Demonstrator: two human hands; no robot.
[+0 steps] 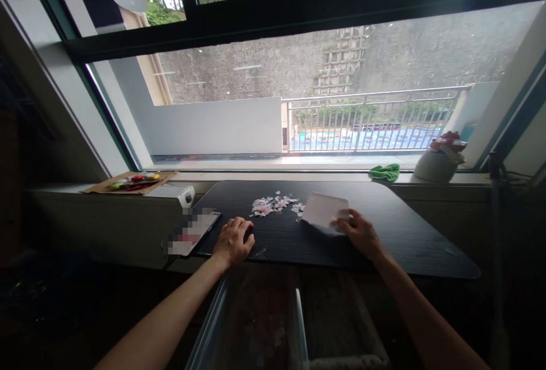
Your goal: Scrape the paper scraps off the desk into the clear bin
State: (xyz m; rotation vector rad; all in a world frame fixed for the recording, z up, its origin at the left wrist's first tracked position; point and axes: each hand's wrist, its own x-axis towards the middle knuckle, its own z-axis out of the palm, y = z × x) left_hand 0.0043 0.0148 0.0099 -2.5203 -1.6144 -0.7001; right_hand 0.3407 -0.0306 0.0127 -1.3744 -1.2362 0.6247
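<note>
My right hand (360, 231) pinches a pale, flat rectangular card (324, 209) at its right edge, tilted just over the dark table (396, 233). The fingers there are slightly blurred. Left of the card lies a loose pile of small white and pinkish paper scraps (273, 205), a few of them close to the card's left edge. My left hand (234, 240) rests on the table in front of the pile, thumb apart from the loosely bent fingers, holding nothing. A phone (205, 230) with a partly blurred screen lies at the table's left edge.
Below the table's front edge is a clear-walled bin (256, 319). A green cloth (384, 172) and a rounded whitish container (437, 162) sit on the window sill. At left, a cardboard sheet (98, 185) with colourful items rests on a ledge beside a white radiator (170, 190).
</note>
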